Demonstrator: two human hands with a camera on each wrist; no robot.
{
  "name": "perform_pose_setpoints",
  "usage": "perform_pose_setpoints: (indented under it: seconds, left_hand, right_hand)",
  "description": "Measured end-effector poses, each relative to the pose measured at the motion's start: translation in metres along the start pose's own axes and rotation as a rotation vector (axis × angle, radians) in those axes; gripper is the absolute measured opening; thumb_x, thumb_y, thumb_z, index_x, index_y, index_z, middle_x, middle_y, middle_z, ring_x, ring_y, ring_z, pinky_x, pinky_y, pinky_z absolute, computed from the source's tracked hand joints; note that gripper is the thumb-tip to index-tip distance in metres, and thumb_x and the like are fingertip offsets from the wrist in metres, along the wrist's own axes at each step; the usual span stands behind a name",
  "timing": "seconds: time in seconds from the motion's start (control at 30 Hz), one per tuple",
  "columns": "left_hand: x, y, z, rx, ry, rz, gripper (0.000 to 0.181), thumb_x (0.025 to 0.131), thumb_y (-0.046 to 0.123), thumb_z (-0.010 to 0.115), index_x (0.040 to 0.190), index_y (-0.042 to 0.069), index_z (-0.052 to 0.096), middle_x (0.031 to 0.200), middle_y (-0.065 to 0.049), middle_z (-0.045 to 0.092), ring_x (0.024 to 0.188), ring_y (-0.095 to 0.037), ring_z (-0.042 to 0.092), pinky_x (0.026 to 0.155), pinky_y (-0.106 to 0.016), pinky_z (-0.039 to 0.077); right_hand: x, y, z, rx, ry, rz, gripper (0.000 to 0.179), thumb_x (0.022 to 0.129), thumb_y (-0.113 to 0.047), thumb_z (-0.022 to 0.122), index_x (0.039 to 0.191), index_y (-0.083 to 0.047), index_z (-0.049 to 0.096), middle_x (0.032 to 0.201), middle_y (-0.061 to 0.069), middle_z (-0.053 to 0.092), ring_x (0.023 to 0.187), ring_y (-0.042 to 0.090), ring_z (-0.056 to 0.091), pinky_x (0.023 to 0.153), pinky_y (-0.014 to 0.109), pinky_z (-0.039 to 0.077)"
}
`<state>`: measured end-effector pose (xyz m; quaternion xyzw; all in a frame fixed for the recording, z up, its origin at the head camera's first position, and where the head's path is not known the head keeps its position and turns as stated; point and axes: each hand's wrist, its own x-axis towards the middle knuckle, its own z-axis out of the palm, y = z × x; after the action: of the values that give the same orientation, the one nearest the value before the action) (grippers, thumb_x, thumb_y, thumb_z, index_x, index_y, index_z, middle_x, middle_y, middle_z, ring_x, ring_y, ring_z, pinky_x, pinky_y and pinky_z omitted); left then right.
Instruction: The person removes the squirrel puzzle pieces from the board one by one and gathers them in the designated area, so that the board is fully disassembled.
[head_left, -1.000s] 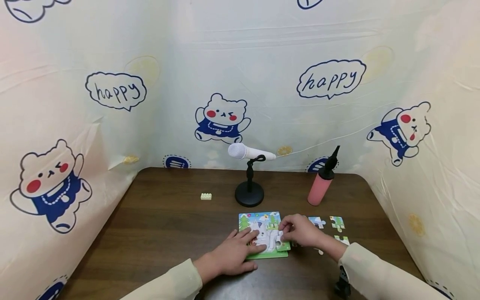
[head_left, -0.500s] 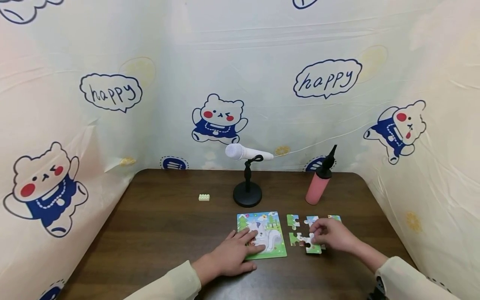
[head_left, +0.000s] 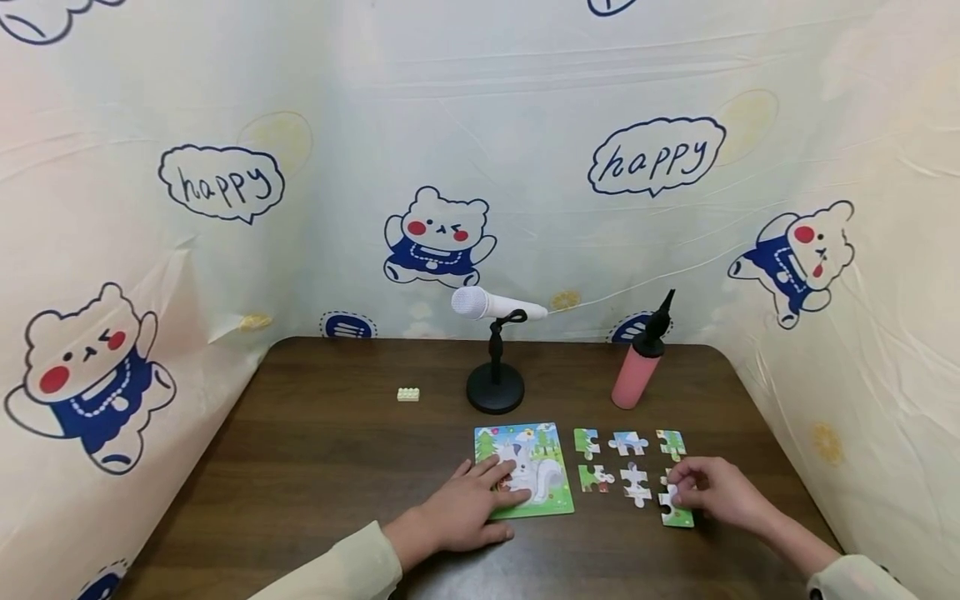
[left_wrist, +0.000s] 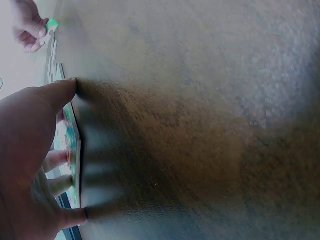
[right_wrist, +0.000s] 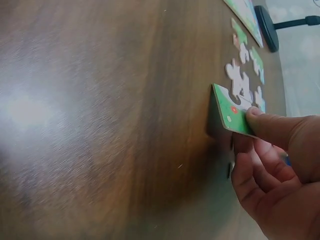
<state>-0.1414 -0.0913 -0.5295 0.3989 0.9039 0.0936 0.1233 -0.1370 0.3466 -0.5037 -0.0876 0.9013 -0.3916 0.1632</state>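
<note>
A jigsaw puzzle board [head_left: 557,502] with a white squirrel on a green meadow lies on the brown table. My left hand [head_left: 465,504] rests on its left part with fingers spread, the thumb on the wood at its near edge. To the board's right, my right hand [head_left: 718,493] pinches a green and white jigsaw piece [right_wrist: 231,114] between thumb and fingers. In the right wrist view this piece tilts above the table, its green corner outward. Several other jigsaw pieces [head_left: 628,442] lie apart in two rows between the board and my right hand.
Behind the board stands a white microphone [head_left: 517,307] on a black round-based stand [head_left: 496,389]. A pink hand pump [head_left: 636,379] with a black nozzle stands at the back right. A cream toy brick [head_left: 408,394] lies further left. Printed cloth walls [head_left: 337,250] border the table.
My right hand has carried the jigsaw piece from over the board's right edge rightward, past the loose pieces. Those pieces now show more fully. My left hand has stayed on the board.
</note>
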Motion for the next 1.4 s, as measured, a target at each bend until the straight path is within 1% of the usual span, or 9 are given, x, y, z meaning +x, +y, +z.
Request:
perform_pose_setpoints:
  seconds: [0.03,0.17,0.27,0.43,0.63,0.87,1.17,1.3,1.4]
  left_hand:
    - [0.000,0.000,0.000,-0.001,0.001,0.000,0.057,0.101,0.057,0.055,0.155,0.046,0.040,0.168,-0.003,0.031,0.155,-0.034,0.029,0.114,-0.068,0.032]
    - [0.001,-0.002,0.001,-0.001,0.003,0.002,0.057,0.101,0.057,0.054,0.155,0.047,0.040,0.168,-0.004,0.031,0.155,-0.034,0.029,0.113,-0.068,0.032]
    - [0.001,-0.002,0.001,-0.004,0.002,0.002,0.057,0.101,0.058,0.055,0.155,0.047,0.040,0.168,-0.004,0.031,0.155,-0.034,0.029,0.113,-0.068,0.032]
    - [0.002,-0.001,0.000,-0.012,0.000,0.001,0.056,0.101,0.057,0.055,0.155,0.047,0.041,0.168,-0.004,0.031,0.155,-0.034,0.028,0.113,-0.068,0.032]
    - [0.002,-0.001,0.000,-0.007,0.002,-0.001,0.056,0.101,0.057,0.055,0.155,0.047,0.041,0.168,-0.003,0.031,0.155,-0.034,0.029,0.113,-0.068,0.032]
    - [0.002,-0.001,0.001,-0.002,0.001,-0.002,0.056,0.101,0.057,0.056,0.154,0.048,0.041,0.167,-0.002,0.032,0.154,-0.033,0.030,0.113,-0.068,0.033]
    - [0.002,0.000,0.000,0.001,0.005,0.000,0.056,0.101,0.058,0.056,0.154,0.048,0.042,0.167,-0.002,0.033,0.154,-0.033,0.031,0.113,-0.068,0.033]
    - [0.002,-0.001,0.000,0.006,-0.010,0.002,0.057,0.101,0.059,0.055,0.154,0.048,0.040,0.168,-0.002,0.032,0.154,-0.033,0.030,0.114,-0.068,0.032]
    - [0.003,-0.002,-0.002,0.004,-0.021,0.004,0.057,0.101,0.060,0.054,0.155,0.047,0.040,0.168,-0.003,0.032,0.154,-0.034,0.030,0.115,-0.068,0.030]
  right_hand:
    - [-0.002,0.002,0.000,-0.011,0.006,-0.008,0.019,0.087,-0.014,0.081,0.101,-0.004,0.070,0.087,0.004,0.067,0.073,0.007,0.057,0.053,0.030,0.051]
    - [-0.007,0.007,-0.001,-0.079,0.054,-0.040,0.019,0.084,-0.013,0.083,0.098,-0.006,0.072,0.083,0.000,0.068,0.073,0.002,0.057,0.061,0.026,0.049]
    - [-0.011,0.009,-0.002,-0.126,0.082,-0.046,0.018,0.082,-0.013,0.085,0.095,-0.008,0.074,0.081,-0.003,0.069,0.072,-0.001,0.058,0.067,0.023,0.046]
    - [-0.014,0.011,0.000,-0.162,0.091,-0.026,0.015,0.081,-0.014,0.086,0.090,-0.011,0.074,0.077,-0.004,0.068,0.069,0.000,0.056,0.065,0.023,0.044]
    - [-0.011,0.014,0.001,-0.181,0.079,-0.009,0.015,0.080,-0.015,0.086,0.089,-0.012,0.075,0.075,-0.004,0.066,0.067,0.000,0.053,0.063,0.023,0.043]
    - [-0.010,0.014,0.002,-0.184,0.070,0.001,0.014,0.079,-0.010,0.086,0.087,-0.011,0.074,0.074,-0.003,0.066,0.065,0.001,0.053,0.061,0.023,0.043]
    - [-0.012,0.012,0.001,-0.172,0.062,-0.008,0.013,0.080,-0.010,0.085,0.086,-0.010,0.074,0.074,-0.003,0.067,0.065,0.000,0.054,0.061,0.022,0.044]
    - [-0.009,0.008,-0.003,-0.184,0.062,-0.014,0.011,0.081,-0.010,0.083,0.087,-0.009,0.074,0.074,-0.004,0.068,0.066,0.000,0.055,0.061,0.022,0.044]
    - [-0.003,-0.001,-0.006,-0.180,0.062,0.000,0.009,0.083,-0.009,0.081,0.088,-0.009,0.074,0.075,-0.004,0.068,0.066,0.003,0.056,0.061,0.023,0.046]
